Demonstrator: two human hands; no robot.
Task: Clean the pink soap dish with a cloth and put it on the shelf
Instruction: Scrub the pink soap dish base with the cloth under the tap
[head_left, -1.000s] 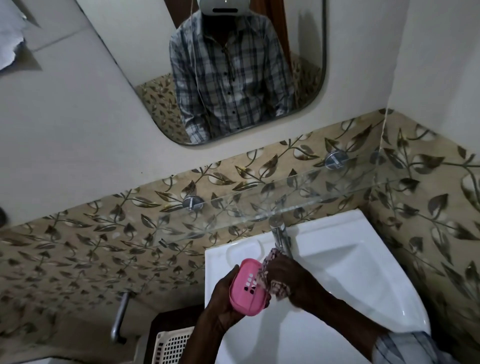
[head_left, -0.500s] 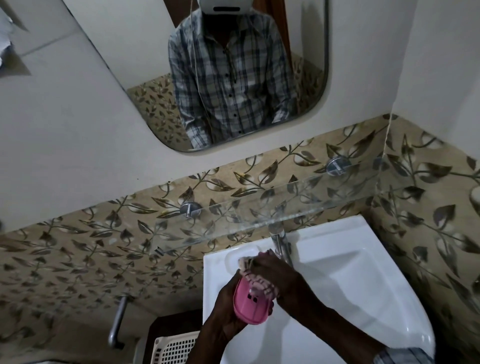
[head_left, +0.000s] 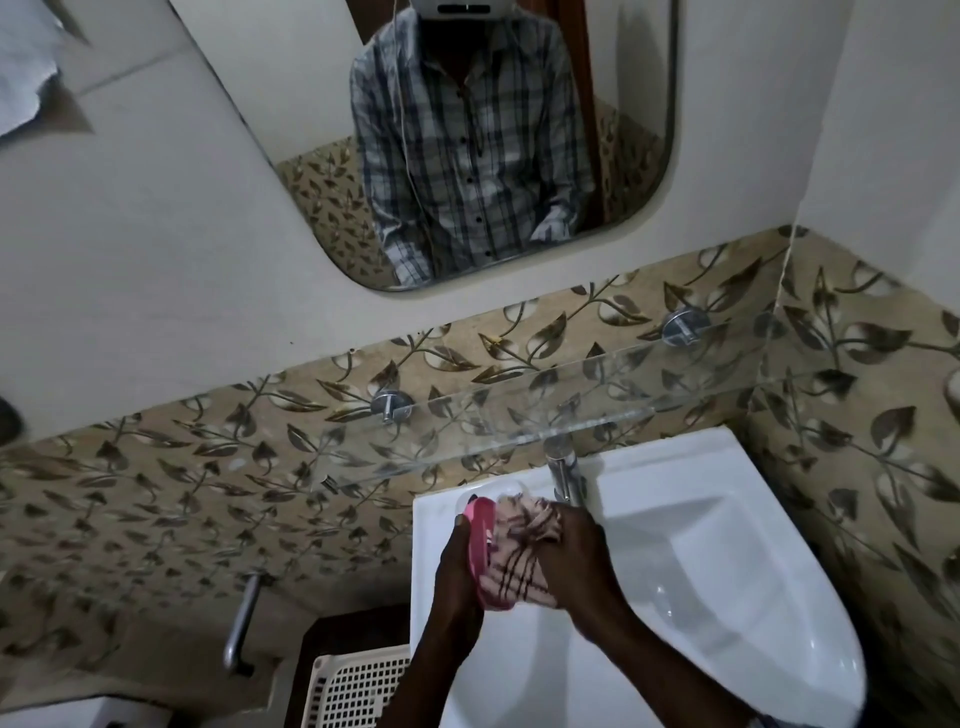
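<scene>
My left hand (head_left: 457, 566) grips the pink soap dish (head_left: 480, 540) from its left side, holding it on edge over the white sink (head_left: 727, 561). My right hand (head_left: 576, 545) presses a pale cloth with dark stripes (head_left: 519, 556) against the dish's face, so most of the dish is hidden and only its pink rim shows. Above the sink, a clear glass shelf (head_left: 519, 415) runs along the leaf-patterned wall on two round metal mounts.
A chrome tap (head_left: 563, 467) stands at the back of the sink, just beyond my hands. A mirror (head_left: 467, 145) hangs above the shelf. Left of the sink are a white perforated basket (head_left: 358, 686) and a metal handle (head_left: 241, 623).
The cloth has spread down over the dish's face, covering the slots that showed before. The dish has turned more on edge and both hands have shifted slightly up.
</scene>
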